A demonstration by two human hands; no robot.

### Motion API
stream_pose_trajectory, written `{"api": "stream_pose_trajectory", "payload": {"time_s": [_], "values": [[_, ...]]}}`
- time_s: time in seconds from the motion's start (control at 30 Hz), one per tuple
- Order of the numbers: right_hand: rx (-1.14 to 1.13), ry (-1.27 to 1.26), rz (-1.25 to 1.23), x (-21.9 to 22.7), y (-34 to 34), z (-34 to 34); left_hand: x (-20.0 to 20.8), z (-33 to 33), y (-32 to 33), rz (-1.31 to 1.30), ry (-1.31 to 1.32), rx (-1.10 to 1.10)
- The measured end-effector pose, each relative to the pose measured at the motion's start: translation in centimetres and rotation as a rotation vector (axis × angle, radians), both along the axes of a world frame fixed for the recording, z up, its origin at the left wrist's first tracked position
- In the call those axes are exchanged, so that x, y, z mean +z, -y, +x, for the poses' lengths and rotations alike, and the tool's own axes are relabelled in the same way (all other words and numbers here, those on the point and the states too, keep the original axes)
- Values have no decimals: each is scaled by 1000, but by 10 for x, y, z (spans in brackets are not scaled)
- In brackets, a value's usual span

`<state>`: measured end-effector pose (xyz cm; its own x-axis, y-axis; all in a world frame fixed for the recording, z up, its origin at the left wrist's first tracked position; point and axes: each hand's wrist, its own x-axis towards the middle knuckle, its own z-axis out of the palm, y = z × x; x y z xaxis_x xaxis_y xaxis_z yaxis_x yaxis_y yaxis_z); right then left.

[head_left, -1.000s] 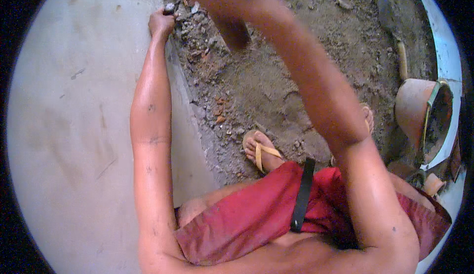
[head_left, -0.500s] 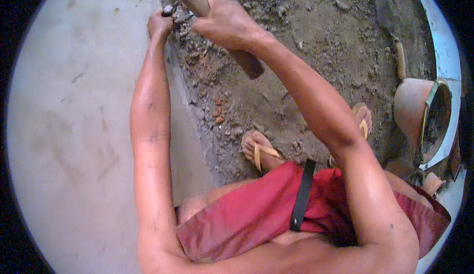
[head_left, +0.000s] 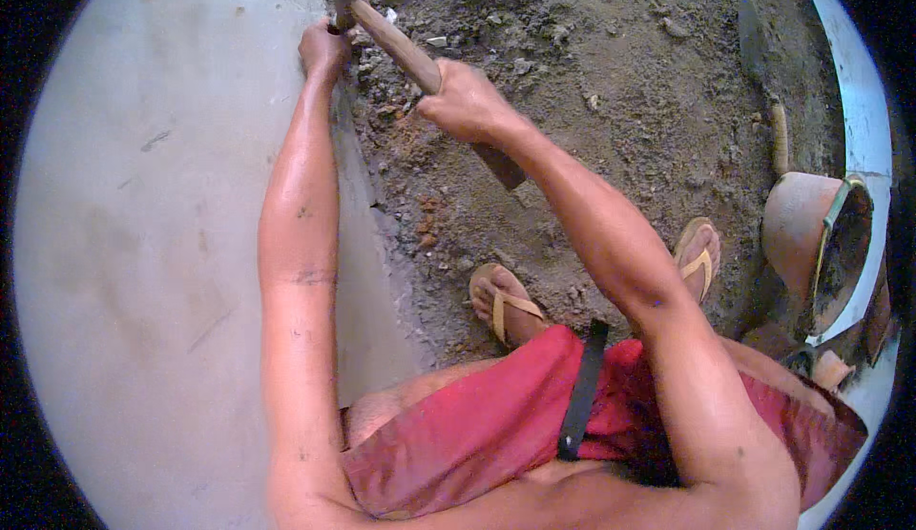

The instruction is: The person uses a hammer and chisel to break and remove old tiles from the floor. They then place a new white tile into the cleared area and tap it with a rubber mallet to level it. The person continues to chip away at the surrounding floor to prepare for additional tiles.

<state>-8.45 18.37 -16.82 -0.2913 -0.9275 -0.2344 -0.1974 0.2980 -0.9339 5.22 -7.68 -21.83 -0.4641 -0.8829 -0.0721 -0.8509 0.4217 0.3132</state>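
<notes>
Rough brown dirt [head_left: 620, 148], strewn with rubble [head_left: 425, 229], is covering the ground from 11 o'clock round to 3, while a smooth grey slab [head_left: 143, 244] is filling the side from 7 to 11 o'clock. Red shorts [head_left: 477, 415] with a black strap [head_left: 582, 392] hanging across them are showing at 6 o'clock. Two feet [head_left: 491, 287] in yellow sandals [head_left: 499, 318] are resting on the dirt, one near the centre toward 5 o'clock, the other toward 3. At 11 o'clock, beside the slab's edge, the left hand [head_left: 324, 51] is making a closed fist around what seems to be a rod [head_left: 334, 28], its dark top mostly hidden. At 12 o'clock the right hand [head_left: 469, 103] is gripping a hammer [head_left: 399, 47], fingers wrapping fully round the wooden handle. The hammer is slanting from its metal head, at 11 o'clock, down to its butt, which is jutting out below the right hand at 12. Its head is overlapping the fist's top; whether it is touching the rod, one cannot tell. At 3 o'clock a bucket [head_left: 794, 220] is lying tipped, a stick [head_left: 780, 139] lying near it toward 2.
</notes>
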Motion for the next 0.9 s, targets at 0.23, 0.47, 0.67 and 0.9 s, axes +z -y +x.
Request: {"api": "stream_pose_trajectory", "payload": {"time_s": [0.23, 0.47, 0.67, 0.9], "values": [[-435, -422, -838, 167, 18, -56, 18, -4, -19, 13, 39, 99], [-242, -185, -273, 31, 40, 7, 17, 0, -11, -82, 90, 96], [-2, -14, 43, 12, -12, -3, 5, 16, -31, -6, 98, -15], [-226, 34, -263, 82, -54, -38, 32, 0, -29, 79, -239, 1]]}}
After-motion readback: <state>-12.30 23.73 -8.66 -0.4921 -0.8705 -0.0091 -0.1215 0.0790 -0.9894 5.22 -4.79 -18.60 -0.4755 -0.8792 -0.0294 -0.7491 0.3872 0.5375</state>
